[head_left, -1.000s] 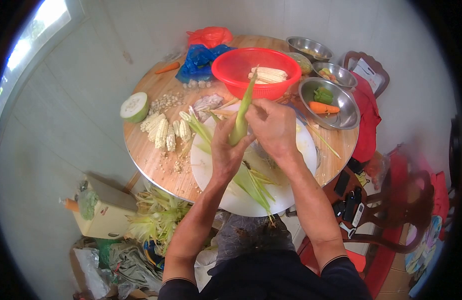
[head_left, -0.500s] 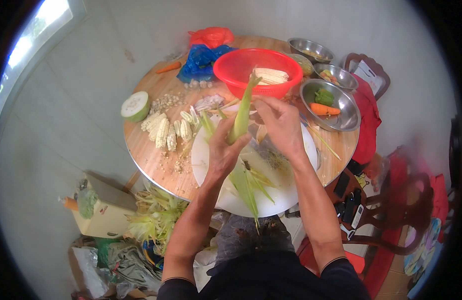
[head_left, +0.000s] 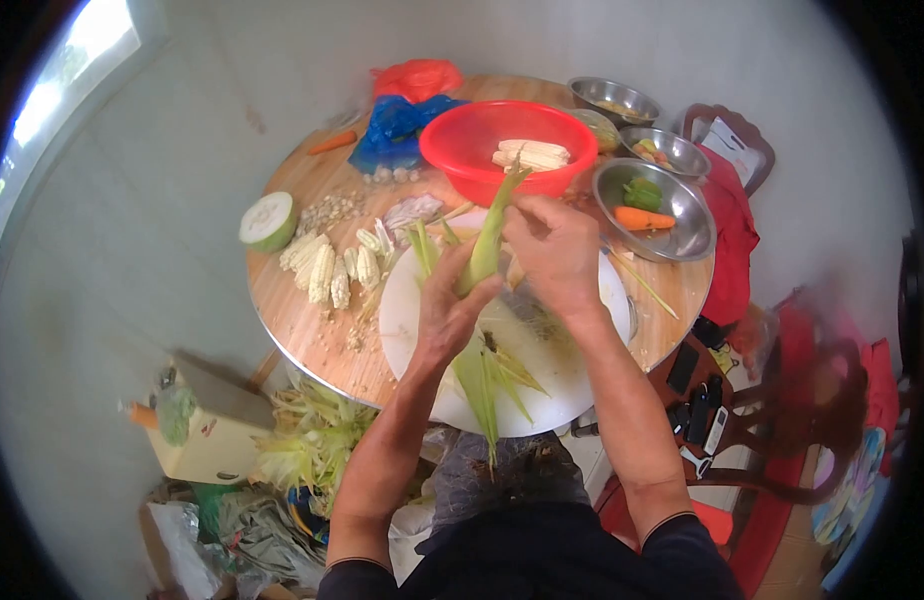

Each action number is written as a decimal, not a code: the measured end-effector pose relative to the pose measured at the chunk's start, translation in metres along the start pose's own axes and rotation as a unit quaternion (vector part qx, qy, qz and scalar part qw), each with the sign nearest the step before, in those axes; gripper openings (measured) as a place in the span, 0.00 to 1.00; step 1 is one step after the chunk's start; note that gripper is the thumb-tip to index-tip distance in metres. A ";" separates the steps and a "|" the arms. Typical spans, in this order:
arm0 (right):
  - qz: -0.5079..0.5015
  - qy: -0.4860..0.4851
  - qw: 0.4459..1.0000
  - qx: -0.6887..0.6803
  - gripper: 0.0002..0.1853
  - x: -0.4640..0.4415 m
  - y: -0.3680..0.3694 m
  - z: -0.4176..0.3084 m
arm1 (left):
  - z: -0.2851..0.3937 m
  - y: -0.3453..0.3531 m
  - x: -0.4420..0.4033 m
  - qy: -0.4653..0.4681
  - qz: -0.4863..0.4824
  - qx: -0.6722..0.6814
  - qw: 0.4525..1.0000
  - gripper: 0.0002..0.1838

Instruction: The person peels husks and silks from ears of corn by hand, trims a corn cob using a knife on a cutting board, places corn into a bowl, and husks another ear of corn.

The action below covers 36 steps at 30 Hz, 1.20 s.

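In my left hand is an ear of corn, partly wrapped in green husk, its tip pointing up and away. Loose husk leaves hang below that hand over the white round board. My right hand is closed, its thumb and fingers pinched against the ear's upper right side; what lies between them is hidden. Dark corn silk and scraps lie on the board beneath. Several husked cobs rest on the wooden table to the left.
Behind the board stands a red plastic basin with husked corn. Metal bowls are at the right, one holding a carrot and a green pepper. A cut gourd, blue bag and husk pile are left.
My right hand has closed more tightly and shifted slightly down along the ear. My left hand keeps its grip on the corn. The view has shifted a little.
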State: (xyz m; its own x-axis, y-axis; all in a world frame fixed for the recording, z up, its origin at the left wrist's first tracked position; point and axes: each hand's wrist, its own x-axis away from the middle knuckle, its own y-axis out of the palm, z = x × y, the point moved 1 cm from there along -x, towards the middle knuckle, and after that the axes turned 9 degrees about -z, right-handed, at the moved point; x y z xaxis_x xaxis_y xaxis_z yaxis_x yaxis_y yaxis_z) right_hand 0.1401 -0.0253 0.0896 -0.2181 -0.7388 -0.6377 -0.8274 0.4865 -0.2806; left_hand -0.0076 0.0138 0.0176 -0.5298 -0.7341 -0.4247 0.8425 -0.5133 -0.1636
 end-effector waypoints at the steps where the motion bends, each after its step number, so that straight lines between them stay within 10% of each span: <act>1: 0.001 0.000 1.000 0.000 0.10 0.000 -0.001 -0.002 | 0.001 0.000 0.000 -0.015 -0.004 0.003 1.000 0.31; 9: -0.108 0.092 0.935 -0.326 0.18 -0.015 -0.009 -0.010 | -0.003 -0.025 0.001 -0.066 -0.084 0.137 0.985 0.31; 16: -0.135 0.110 0.967 -0.188 0.18 -0.024 -0.001 0.002 | -0.009 -0.026 -0.001 -0.039 -0.094 0.166 0.981 0.31; 27: 0.002 0.098 0.901 -0.423 0.13 0.016 0.025 0.027 | -0.012 -0.041 -0.004 -0.024 -0.025 0.335 0.942 0.34; 36: -0.060 0.084 0.990 -0.099 0.14 -0.010 0.028 -0.018 | -0.001 -0.025 -0.005 -0.022 -0.039 0.256 0.966 0.35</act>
State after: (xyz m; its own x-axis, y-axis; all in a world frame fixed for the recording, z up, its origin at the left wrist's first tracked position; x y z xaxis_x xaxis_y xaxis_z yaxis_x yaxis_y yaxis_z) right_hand 0.1100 -0.0122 0.1009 -0.1814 -0.8606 -0.4758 -0.9340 0.3021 -0.1905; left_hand -0.0257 0.0305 0.0224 -0.6028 -0.6963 -0.3896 0.6470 -0.7123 0.2721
